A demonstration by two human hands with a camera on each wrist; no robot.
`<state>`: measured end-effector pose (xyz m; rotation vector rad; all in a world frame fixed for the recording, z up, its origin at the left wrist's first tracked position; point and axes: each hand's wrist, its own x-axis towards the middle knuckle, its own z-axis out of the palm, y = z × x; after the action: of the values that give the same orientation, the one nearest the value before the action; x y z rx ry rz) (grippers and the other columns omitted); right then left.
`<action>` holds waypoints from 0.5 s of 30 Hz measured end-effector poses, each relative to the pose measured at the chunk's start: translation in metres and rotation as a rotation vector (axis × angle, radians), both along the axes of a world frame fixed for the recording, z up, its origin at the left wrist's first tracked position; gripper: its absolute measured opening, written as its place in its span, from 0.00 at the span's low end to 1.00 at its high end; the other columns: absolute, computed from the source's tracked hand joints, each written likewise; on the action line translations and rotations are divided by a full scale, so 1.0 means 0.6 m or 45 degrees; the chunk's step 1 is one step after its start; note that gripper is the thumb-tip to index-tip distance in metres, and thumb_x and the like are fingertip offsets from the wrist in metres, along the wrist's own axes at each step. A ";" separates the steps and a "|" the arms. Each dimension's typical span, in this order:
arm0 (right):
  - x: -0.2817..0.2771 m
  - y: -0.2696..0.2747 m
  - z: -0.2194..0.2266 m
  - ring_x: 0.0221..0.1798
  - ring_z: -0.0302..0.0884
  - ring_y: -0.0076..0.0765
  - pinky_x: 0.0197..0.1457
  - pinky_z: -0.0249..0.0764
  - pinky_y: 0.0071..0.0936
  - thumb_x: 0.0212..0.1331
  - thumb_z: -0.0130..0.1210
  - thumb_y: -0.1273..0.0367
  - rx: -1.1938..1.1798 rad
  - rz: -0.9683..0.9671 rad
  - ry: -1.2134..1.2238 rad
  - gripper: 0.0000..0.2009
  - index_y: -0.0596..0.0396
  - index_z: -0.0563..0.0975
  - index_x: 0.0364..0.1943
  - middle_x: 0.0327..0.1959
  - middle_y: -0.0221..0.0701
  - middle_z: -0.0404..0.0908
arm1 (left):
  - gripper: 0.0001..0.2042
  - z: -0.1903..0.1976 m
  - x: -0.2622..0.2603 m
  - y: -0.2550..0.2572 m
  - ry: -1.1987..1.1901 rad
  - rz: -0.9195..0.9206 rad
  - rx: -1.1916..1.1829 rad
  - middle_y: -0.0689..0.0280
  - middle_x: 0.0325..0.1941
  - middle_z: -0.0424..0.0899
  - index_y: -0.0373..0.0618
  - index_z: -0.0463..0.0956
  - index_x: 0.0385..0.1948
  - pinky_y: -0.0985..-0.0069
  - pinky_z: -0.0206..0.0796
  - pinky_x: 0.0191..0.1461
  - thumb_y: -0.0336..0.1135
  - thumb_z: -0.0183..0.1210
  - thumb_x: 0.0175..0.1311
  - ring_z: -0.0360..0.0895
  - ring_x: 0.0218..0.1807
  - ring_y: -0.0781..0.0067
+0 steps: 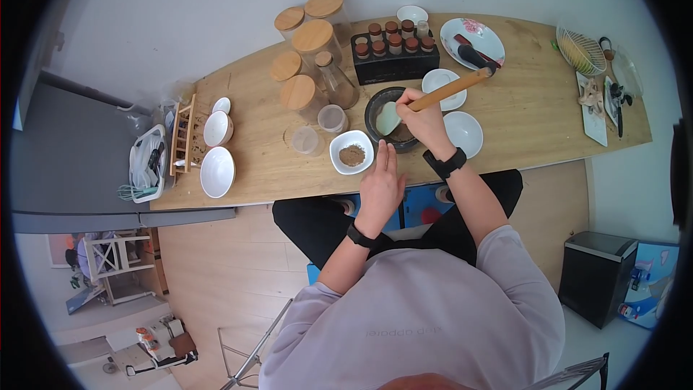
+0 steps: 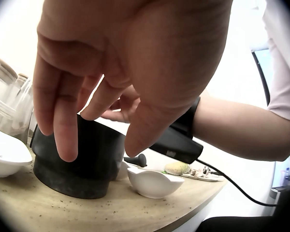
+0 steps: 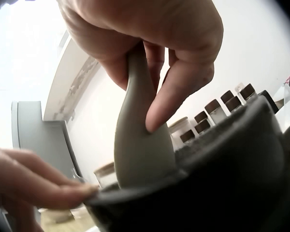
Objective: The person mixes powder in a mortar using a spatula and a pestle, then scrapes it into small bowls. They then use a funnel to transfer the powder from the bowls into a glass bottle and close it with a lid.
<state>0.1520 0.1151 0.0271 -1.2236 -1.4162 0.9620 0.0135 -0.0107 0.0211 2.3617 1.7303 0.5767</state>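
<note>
A dark stone mortar (image 1: 372, 128) stands near the table's front edge; it shows as a black bowl (image 2: 72, 164) in the left wrist view. My right hand (image 1: 424, 124) grips a spatula with a pale green blade (image 1: 388, 118) and a wooden handle (image 1: 455, 90), the blade down inside the mortar. In the right wrist view the fingers pinch the blade's neck (image 3: 140, 111). My left hand (image 1: 382, 191) touches the mortar's near rim with extended fingers. Just left of the mortar sits a square white bowl (image 1: 351, 167) of brown powder (image 1: 351, 155).
White bowls (image 1: 463, 134) lie right of the mortar. Behind it are a black spice rack (image 1: 397, 68) and a floral plate (image 1: 492, 37). Wooden-lidded jars (image 1: 302, 94) and small clear cups (image 1: 307, 141) stand to the left, with more bowls (image 1: 218, 172) at far left.
</note>
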 end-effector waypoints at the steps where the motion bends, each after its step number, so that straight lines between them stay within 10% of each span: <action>1: 0.007 0.001 -0.006 0.24 0.75 0.28 0.31 0.68 0.28 0.52 0.57 0.73 -0.044 0.006 -0.055 0.04 0.60 0.77 0.25 0.19 0.32 0.78 | 0.34 -0.002 0.001 0.000 0.007 0.000 0.009 0.45 0.69 0.67 0.30 0.65 0.64 0.66 0.78 0.45 0.35 0.66 0.56 0.84 0.46 0.52; 15: 0.060 -0.025 0.027 0.38 0.78 0.46 0.42 0.73 0.39 0.53 0.59 0.74 0.456 0.045 -0.571 0.01 0.56 0.79 0.29 0.29 0.36 0.81 | 0.34 -0.007 0.001 0.002 -0.012 0.002 0.043 0.46 0.70 0.67 0.32 0.66 0.64 0.66 0.79 0.44 0.36 0.66 0.56 0.84 0.45 0.53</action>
<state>0.1879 0.1003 0.0431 -1.1846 -1.8708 0.4358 0.0140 -0.0093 0.0171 2.3767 1.7321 0.6212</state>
